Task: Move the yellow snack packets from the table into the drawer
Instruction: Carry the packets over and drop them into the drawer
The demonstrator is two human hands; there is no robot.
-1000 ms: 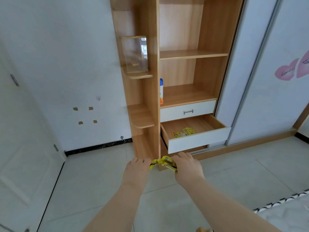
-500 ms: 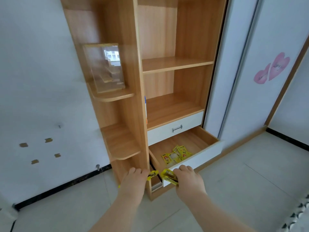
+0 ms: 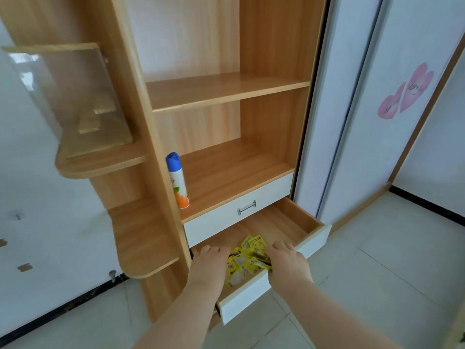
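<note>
**Placement step: packets over the open drawer**

Both hands are inside the mouth of the open lower drawer (image 3: 312, 231), which is pulled out from the wooden cabinet (image 3: 221, 94). The right hand (image 3: 288, 264) is curled, its fingers closed around a bunch of yellow snack packets (image 3: 259, 259) held just above the drawer floor. The left hand (image 3: 210, 263) is palm down with its fingers bent and pressed together; whether it grips a packet of its own cannot be told — the packets at its fingertips may lie loose. Further yellow packets (image 3: 240, 267) already rest on the drawer floor between the two hands, near the front panel.

Step in hand, as judged: release of the carried packets into the drawer. The transport part of this load appears finished.

The next move calls for:
- opening the right fingers low over the drawer floor, so the packets drop inside the front panel and not over it;
- lifting both hands clear without dragging packets out along the edge.

The table is out of view, so how many packets remain there cannot be told. The upper drawer (image 3: 239, 212) is closed; a spray can (image 3: 177, 182) stands on the shelf above it — neither lies in the working path.
</note>
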